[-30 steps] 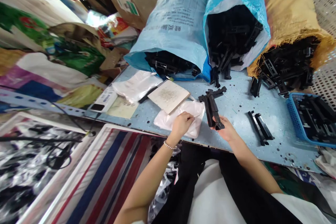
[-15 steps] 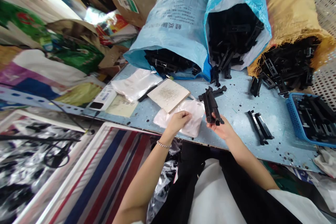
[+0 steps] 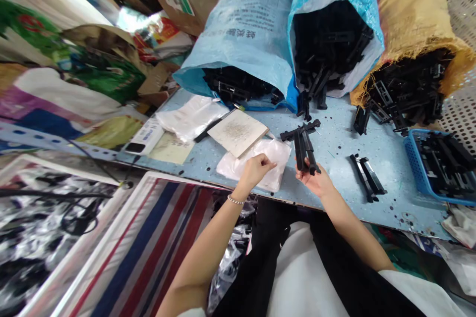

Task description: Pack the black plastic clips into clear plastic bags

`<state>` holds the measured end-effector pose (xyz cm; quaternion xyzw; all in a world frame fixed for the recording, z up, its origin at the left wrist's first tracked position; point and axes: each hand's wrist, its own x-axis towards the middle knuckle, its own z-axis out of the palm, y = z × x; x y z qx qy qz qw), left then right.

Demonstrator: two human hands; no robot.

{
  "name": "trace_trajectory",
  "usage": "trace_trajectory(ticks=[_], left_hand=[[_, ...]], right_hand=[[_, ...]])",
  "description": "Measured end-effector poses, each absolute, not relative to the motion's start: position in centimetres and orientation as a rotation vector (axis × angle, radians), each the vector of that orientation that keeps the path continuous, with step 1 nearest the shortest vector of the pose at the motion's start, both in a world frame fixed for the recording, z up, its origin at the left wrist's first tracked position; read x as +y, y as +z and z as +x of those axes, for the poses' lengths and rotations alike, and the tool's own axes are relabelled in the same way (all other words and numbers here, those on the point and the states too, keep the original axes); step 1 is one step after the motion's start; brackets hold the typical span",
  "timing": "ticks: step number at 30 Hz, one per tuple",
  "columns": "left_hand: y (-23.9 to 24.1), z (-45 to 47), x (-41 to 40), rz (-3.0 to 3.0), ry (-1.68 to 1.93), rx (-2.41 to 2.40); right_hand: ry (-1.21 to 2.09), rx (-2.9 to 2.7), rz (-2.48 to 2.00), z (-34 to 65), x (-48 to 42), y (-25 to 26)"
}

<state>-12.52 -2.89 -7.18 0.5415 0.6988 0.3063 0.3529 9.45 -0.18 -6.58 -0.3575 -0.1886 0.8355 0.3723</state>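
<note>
The right hand [image 3: 316,181] grips the black plastic bar [image 3: 305,151]; the left hand [image 3: 256,169] seems pinched over the white bag [image 3: 273,158].

- Three sacks [image 3: 256,25] are lying along the far edge of the table [image 3: 342,158], their open mouths spilling plastic parts [image 3: 405,94] onto it.
- A basket [image 3: 439,168] is sitting at the table's right edge.
- A wooden board [image 3: 238,131] is resting left of centre, overlapping a plastic bag [image 3: 275,151] lying at the near edge.
- Two loose parts [image 3: 366,178] are lying between the bag and the basket.
- A clutter of bags [image 3: 100,74] is piling up beyond the left edge.
</note>
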Motion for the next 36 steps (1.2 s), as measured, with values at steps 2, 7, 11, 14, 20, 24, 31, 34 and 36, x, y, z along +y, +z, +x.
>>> trace_trajectory(ticks=[2, 7, 11, 14, 20, 24, 31, 34, 36], left_hand=[[-7.2, -12.7, -3.0, 1.324, 0.835, 1.735], [-7.2, -12.8, -3.5, 1.178, 0.916, 1.615], [-7.1, -12.6, -3.7, 1.213, 0.894, 1.736], [-7.1, -12.2, -3.5, 1.284, 0.823, 1.811], [-6.5, -13.2, -3.5, 1.319, 0.844, 1.706], [-5.0, -15.1, -4.8, 1.397, 1.059, 1.832], [-4.5, -14.6, -5.4, 2.031, 0.615, 2.037], [-4.6, -14.8, -5.0, 1.930, 0.757, 1.907], [-4.1, -14.8, -5.2, 1.874, 0.821, 1.824]], right_hand=[[2.153, -0.493, -0.900, 9.3, -0.2, -6.7], [2.206, -0.424, -0.911, 9.3, -0.1, -7.0], [2.247, -0.399, -0.849, 8.9, -0.1, -6.9], [2.246, -0.367, -0.732, 7.5, 0.5, -6.4], [2.179, -0.394, -0.764, 4.2, 2.6, -6.9], [2.090, -0.448, -0.821, 4.3, 2.9, -7.9], [2.135, -0.538, -0.742, 6.6, 1.3, -6.5], [2.448, -0.492, -0.669, 9.2, -1.1, -6.0], [2.731, -0.409, -0.620, 10.4, -2.6, -6.3]])
